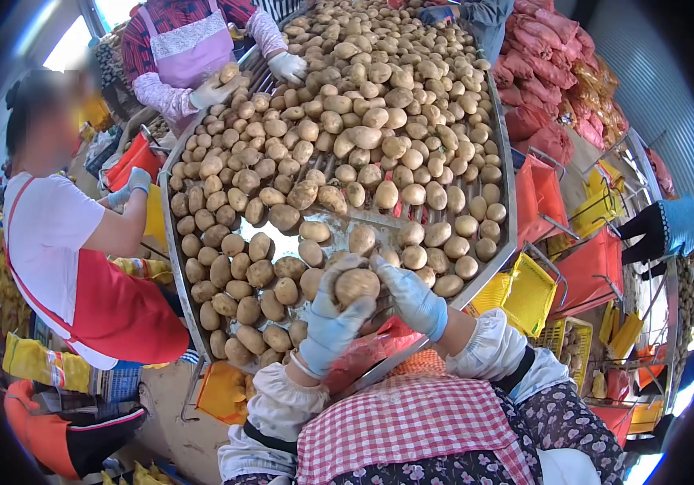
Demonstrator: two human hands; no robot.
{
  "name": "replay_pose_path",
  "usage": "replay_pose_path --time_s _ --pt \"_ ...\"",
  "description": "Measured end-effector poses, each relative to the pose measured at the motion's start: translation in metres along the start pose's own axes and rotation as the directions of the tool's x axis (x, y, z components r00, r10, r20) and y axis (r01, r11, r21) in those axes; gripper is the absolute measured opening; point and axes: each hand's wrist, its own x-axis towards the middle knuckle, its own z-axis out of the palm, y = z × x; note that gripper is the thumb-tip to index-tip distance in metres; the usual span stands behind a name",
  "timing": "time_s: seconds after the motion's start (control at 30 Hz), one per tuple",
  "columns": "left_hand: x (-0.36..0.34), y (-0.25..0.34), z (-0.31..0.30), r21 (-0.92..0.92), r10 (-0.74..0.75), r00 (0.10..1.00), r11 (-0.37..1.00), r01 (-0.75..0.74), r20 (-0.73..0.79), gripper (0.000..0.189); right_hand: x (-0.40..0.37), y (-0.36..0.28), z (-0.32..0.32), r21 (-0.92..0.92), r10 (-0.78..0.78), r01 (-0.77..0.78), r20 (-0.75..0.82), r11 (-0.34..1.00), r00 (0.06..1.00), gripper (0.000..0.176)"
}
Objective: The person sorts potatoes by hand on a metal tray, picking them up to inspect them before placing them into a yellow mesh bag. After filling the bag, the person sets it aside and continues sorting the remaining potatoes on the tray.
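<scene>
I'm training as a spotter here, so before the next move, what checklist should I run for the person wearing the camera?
1. Potato supported: ok, the left hand holds it.
2. Right hand free: cannot tell, its palm side is hidden.
3. Both hands gloved: ok.
4. Potato's skin sound: cannot tell, it looks blurred.
5. Co-worker's hands apart from the wearer's: ok, they are farther up the table.
6. Red plastic at the near edge open: cannot tell, the hands and sleeves partly cover that area.

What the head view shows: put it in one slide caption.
Gloved left hand gripping a potato, gloved right hand beside it, at a metal-edged table heaped with more potatoes.
</scene>
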Motion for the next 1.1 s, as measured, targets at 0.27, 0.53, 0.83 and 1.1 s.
replay_pose_path --time_s 0.27,0.53,0.83,1.1 --pt "-0.015 0.012 -0.011 0.215 0.08 0.991 0.975 -0.055 -0.108 0.05 0.007 0.045 -0.006 0.17 -0.071 0.068 0.012 0.983 0.997 0.056" --pt "-0.078 -0.021 -0.102 0.965 0.062 0.975 -0.141 0.221 -0.214 0.06 0.009 0.038 -0.015 -0.943 -0.436 0.002 -0.152 0.332 0.887 0.054" --pt "-0.101 -0.001 -0.122 0.96 -0.325 0.903 -0.079 0.269 -0.28 0.056 0.034 0.067 0.017 -0.889 -0.383 -0.151 0.03 -0.433 0.923 0.058" --pt "-0.099 -0.036 -0.114 0.987 -0.061 0.993 -0.133 0.095 -0.104 0.069 0.04 0.044 -0.013 -0.995 -0.267 0.044 0.066 -0.085 0.961 0.056"
